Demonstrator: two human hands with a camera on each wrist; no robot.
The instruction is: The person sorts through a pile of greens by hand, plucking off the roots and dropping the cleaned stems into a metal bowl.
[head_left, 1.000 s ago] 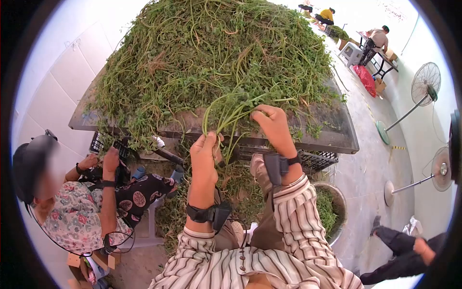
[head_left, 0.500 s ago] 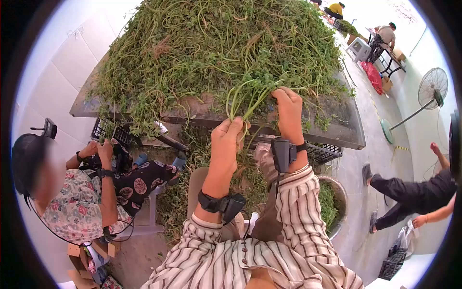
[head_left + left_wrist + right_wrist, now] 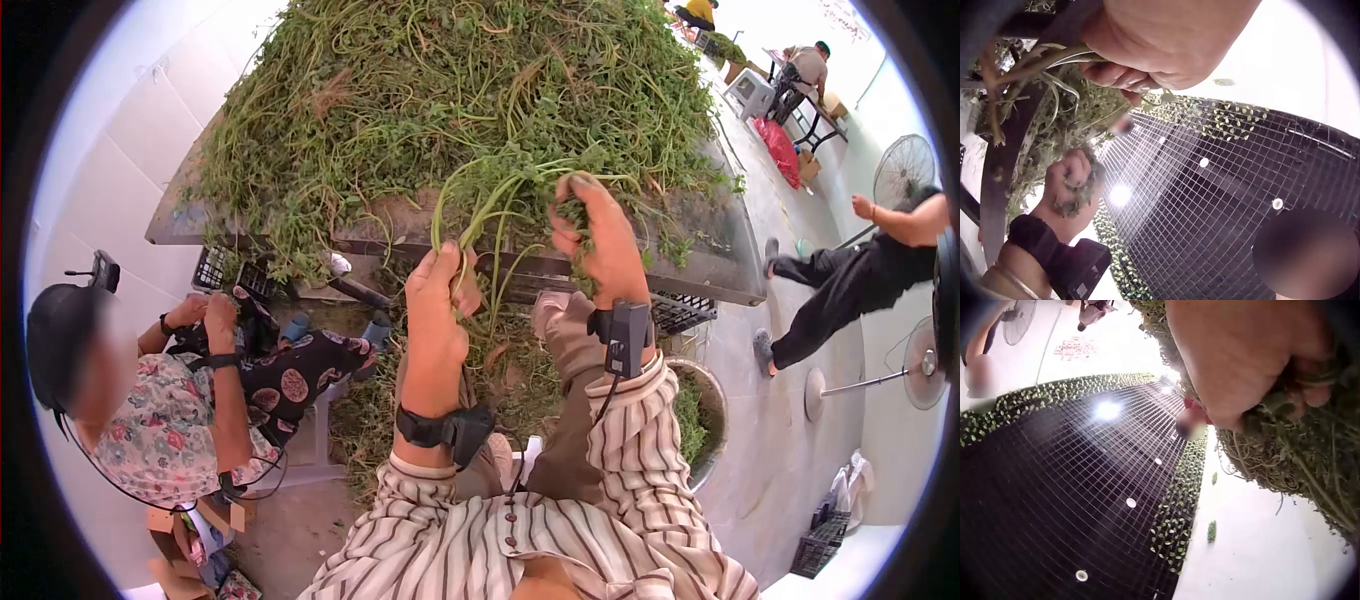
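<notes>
My left hand [image 3: 432, 305] pinches a small bunch of long green stems [image 3: 492, 208] between thumb and fingers, in front of the table edge. The stems fan up and to the right, their leafy ends overlapping the heap of greens [image 3: 450, 100]. To the right, my right hand [image 3: 605, 245] has its fingers curled round some torn leaves [image 3: 572, 212]. In the left wrist view those leaves [image 3: 1075, 203] stick out of the fist, while roots and stem ends [image 3: 1022, 69] extend from the left hand [image 3: 1160, 44].
The heap covers most of a dark table [image 3: 715, 265]. Below stand black crates [image 3: 680, 314] and a round tub [image 3: 708, 420] of greens. A seated person [image 3: 180, 400] works at left; another person [image 3: 850, 270] walks at right near standing fans [image 3: 920, 360].
My right hand has come away from the bunch, moving right and slightly down, with leaves now in its fingers. The left hand shifted right, then back left. The person at right walked farther in.
</notes>
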